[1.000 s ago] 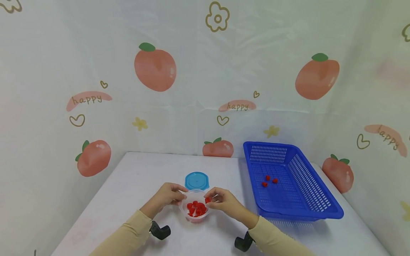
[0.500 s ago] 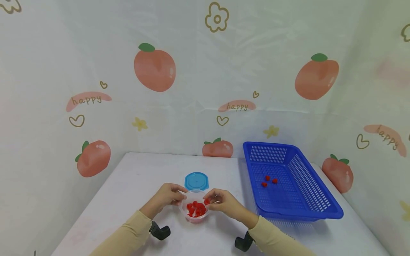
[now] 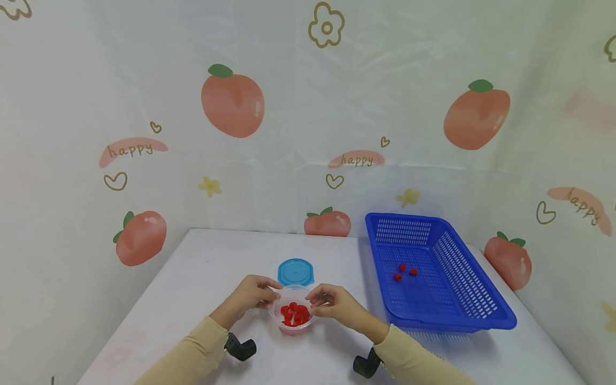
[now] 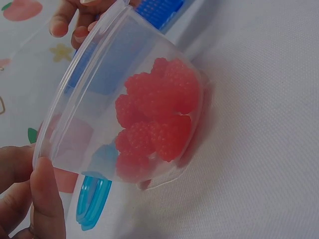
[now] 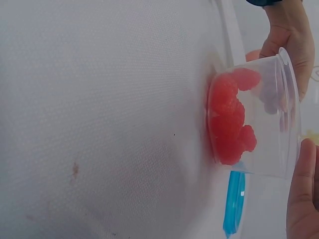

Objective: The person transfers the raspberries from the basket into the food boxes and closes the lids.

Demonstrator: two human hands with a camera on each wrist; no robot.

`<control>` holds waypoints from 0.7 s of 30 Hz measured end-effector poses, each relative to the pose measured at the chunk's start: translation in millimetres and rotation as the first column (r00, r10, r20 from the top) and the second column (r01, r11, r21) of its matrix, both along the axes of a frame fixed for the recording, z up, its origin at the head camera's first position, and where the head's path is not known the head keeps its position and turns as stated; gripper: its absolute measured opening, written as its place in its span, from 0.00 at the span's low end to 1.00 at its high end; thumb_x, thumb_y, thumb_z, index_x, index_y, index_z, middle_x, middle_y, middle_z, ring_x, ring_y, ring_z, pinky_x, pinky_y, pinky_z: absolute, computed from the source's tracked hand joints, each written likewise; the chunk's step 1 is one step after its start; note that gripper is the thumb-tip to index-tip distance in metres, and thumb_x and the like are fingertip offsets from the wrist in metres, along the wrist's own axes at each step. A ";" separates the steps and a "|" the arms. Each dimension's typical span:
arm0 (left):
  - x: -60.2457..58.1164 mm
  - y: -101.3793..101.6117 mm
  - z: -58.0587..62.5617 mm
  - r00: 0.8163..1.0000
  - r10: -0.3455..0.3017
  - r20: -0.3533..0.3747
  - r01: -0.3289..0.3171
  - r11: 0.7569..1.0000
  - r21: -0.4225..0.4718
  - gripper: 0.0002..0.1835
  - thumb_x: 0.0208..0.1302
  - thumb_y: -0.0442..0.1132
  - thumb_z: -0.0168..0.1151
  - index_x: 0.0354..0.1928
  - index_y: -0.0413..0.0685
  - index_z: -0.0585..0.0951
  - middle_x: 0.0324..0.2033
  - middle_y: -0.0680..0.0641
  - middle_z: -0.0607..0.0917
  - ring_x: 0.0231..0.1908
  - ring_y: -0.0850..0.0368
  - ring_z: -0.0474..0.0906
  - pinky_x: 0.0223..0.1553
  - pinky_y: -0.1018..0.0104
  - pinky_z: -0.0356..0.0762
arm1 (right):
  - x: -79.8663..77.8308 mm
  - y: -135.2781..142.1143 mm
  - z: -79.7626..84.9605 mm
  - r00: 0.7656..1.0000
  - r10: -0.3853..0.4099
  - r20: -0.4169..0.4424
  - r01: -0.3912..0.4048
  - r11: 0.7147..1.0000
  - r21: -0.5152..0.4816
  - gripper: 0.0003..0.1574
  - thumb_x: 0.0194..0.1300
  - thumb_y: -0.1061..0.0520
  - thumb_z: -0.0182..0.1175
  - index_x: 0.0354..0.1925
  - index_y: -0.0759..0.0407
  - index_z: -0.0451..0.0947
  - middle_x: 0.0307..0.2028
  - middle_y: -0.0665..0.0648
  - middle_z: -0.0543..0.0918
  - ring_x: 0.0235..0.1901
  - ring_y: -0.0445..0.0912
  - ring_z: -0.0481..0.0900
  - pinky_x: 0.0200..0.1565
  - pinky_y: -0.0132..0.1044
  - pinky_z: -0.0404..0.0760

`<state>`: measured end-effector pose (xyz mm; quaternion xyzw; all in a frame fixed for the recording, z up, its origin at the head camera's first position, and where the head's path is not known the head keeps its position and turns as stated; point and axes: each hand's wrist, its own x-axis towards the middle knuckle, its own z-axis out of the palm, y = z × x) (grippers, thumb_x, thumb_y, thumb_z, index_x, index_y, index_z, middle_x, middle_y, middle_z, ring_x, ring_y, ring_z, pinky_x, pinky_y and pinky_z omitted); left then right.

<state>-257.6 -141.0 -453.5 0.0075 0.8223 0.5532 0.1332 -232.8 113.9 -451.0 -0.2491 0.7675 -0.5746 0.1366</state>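
A clear round plastic tub [image 3: 292, 330] stands on the white table, holding several red raspberries [image 3: 296, 315]. My left hand [image 3: 251, 294] pinches the tub's rim on its left side, thumb and fingers showing there in the left wrist view. At the opposite rim is my right hand [image 3: 339, 305], its fingers loosely bent and parted with nothing between them. The raspberries lie heaped on the tub's bottom, seen through its wall in both wrist views. Just behind the tub lies a blue lid [image 3: 295, 272].
A large blue mesh basket [image 3: 452, 323] stands at the right of the table, with 3 raspberries [image 3: 413, 272] on its floor. Behind the table hangs a white cloth [image 3: 279, 107] printed with fruit.
The raspberry that my right hand pinched at the tub's right rim has left its fingers and dropped into the tub. My left hand has stayed at the rim.
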 end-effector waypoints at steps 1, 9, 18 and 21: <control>-0.1 0.0 -0.1 1.000 0.001 0.001 -0.001 1.000 0.001 0.15 0.58 0.37 0.68 0.47 0.40 0.83 0.25 0.47 0.83 0.22 0.56 0.77 0.31 0.67 0.83 | -0.3 0.1 -0.5 1.000 -0.001 0.001 0.001 1.000 0.000 0.17 0.60 0.69 0.61 0.49 0.73 0.76 0.45 0.73 0.79 0.40 0.46 0.78 0.42 0.24 0.79; 0.2 0.6 -0.2 1.000 0.006 0.006 -0.006 1.000 -0.001 0.15 0.58 0.37 0.68 0.47 0.40 0.83 0.26 0.47 0.83 0.22 0.56 0.77 0.31 0.67 0.83 | -0.5 -0.2 -0.9 1.000 0.003 0.000 -0.003 1.000 0.002 0.17 0.60 0.69 0.61 0.48 0.73 0.76 0.45 0.73 0.79 0.40 0.44 0.79 0.43 0.25 0.80; -0.9 0.0 -1.0 1.000 -0.005 0.004 0.005 1.000 0.007 0.15 0.59 0.37 0.68 0.48 0.40 0.83 0.25 0.47 0.83 0.22 0.56 0.77 0.31 0.67 0.83 | 1.4 6.5 15.7 0.999 -0.036 0.002 0.036 0.999 -0.009 0.20 0.62 0.62 0.64 0.49 0.72 0.75 0.48 0.73 0.78 0.41 0.45 0.79 0.43 0.28 0.81; -0.9 -0.3 -0.5 1.000 -0.003 0.006 0.003 1.000 0.010 0.15 0.59 0.37 0.68 0.48 0.40 0.83 0.25 0.47 0.83 0.22 0.56 0.77 0.30 0.67 0.83 | -1.2 13.0 29.7 0.999 -0.040 0.000 0.040 0.998 -0.040 0.21 0.63 0.60 0.64 0.50 0.72 0.74 0.47 0.71 0.78 0.42 0.46 0.79 0.45 0.30 0.82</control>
